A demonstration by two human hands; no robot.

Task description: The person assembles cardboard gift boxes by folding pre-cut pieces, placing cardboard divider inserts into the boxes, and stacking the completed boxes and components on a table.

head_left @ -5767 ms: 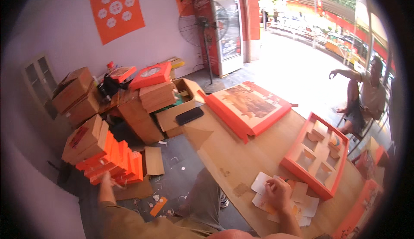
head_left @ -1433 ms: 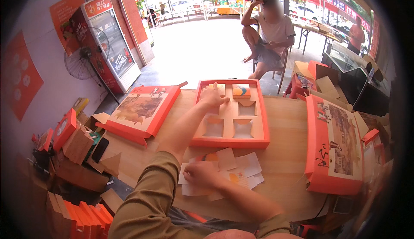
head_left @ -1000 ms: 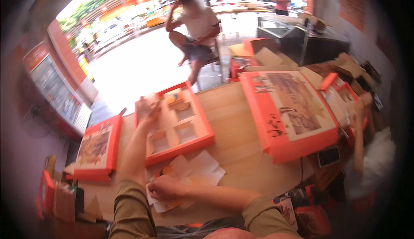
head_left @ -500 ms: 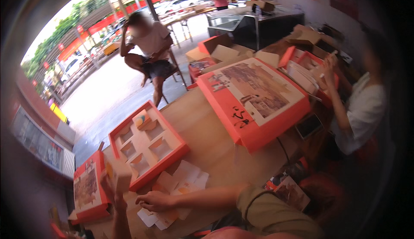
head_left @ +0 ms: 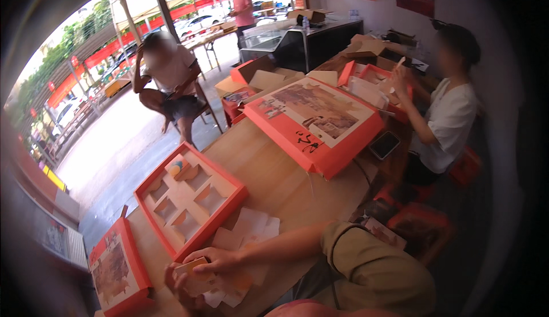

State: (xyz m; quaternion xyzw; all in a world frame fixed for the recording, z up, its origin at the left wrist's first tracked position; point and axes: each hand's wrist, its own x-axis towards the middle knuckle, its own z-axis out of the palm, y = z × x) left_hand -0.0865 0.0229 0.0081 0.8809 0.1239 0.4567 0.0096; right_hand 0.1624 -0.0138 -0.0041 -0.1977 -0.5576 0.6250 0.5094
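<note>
Near the table's front edge, my left hand grips a small cream and orange carton from its left side. My right hand closes on the same carton from the right, its fingers over the top. Part of the carton is hidden by my fingers. Flat white and orange carton blanks lie under and beside my right wrist. Just beyond my hands is a red-rimmed gift box tray with several cut-out compartments. A small carton with a blue and orange print sits in its far compartment.
A red printed box lid lies at the left. A larger red gift box stands toward the table's far right, a phone beside it. A person in white works at the right; another person sits on a chair beyond the table.
My left hand has come down and right with the small carton. My right hand, earlier lying on the carton blanks, now grips it too. The view has shifted to the right.
</note>
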